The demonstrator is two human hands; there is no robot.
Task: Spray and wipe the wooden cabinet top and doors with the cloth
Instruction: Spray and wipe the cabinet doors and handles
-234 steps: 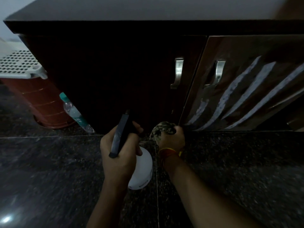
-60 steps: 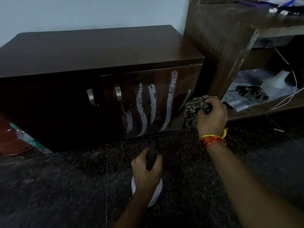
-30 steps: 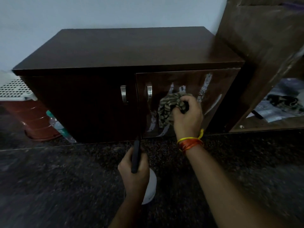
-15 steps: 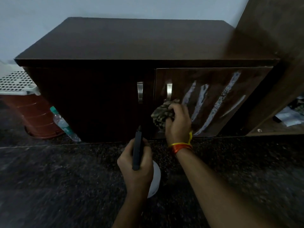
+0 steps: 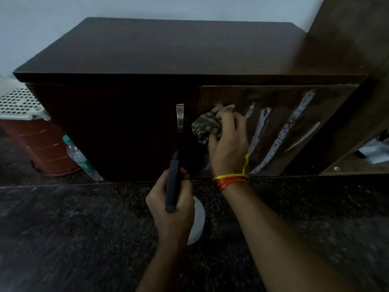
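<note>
In the head view the right hand [image 5: 228, 142], fingers bunched around the cloth [image 5: 207, 126], has risen to the right door's [image 5: 277, 131] upper left corner, over its handle. The left hand [image 5: 171, 204] still grips the spray bottle [image 5: 196, 220] low above the floor [image 5: 63, 228]. Foam streaks [image 5: 282, 133] remain.

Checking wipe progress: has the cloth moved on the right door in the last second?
Yes. The cloth went left, from the white streaks toward the left door's handle.
</note>
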